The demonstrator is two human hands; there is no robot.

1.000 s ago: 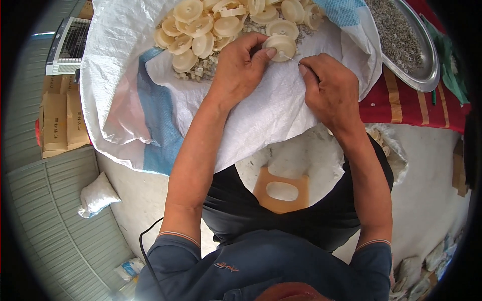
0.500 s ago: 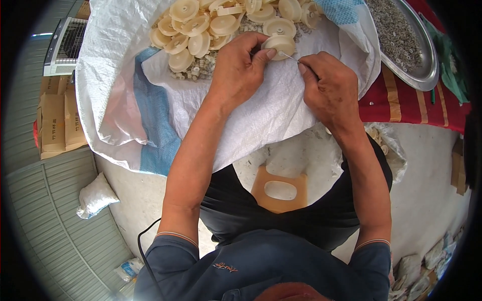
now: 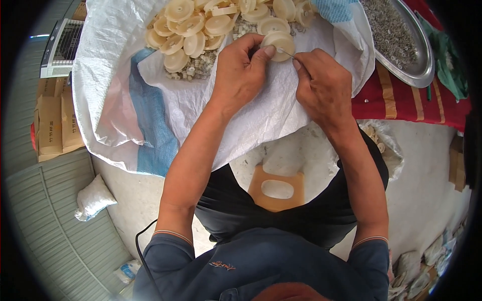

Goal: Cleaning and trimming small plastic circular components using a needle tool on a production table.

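Note:
My left hand (image 3: 244,67) pinches a round cream plastic disc (image 3: 279,42) by its left edge, thumb on top. The disc is tilted so that its face shows a raised centre. From the right, my right hand (image 3: 324,83) grips a thin metal pick-like tool (image 3: 286,52) between thumb and forefinger; its tip meets the disc's lower face. Most of the tool is hidden in the fingers. Beyond the hands lies a heap of similar cream discs (image 3: 219,25) on a white woven sack (image 3: 261,108). Small whitish plastic pieces (image 3: 198,68) are scattered beside the heap.
An oval metal tray (image 3: 426,70) of small greyish parts stands at the right on a red cloth (image 3: 371,95). Green plastic (image 3: 448,60) lies beside it. Below the sack is a tan stool (image 3: 276,200). Cardboard boxes (image 3: 60,118) and a heater-like unit (image 3: 61,47) are at left.
The disc has been tipped so its face turns more toward me, and the tool's tip now rests on that face. The whole view has shifted slightly.

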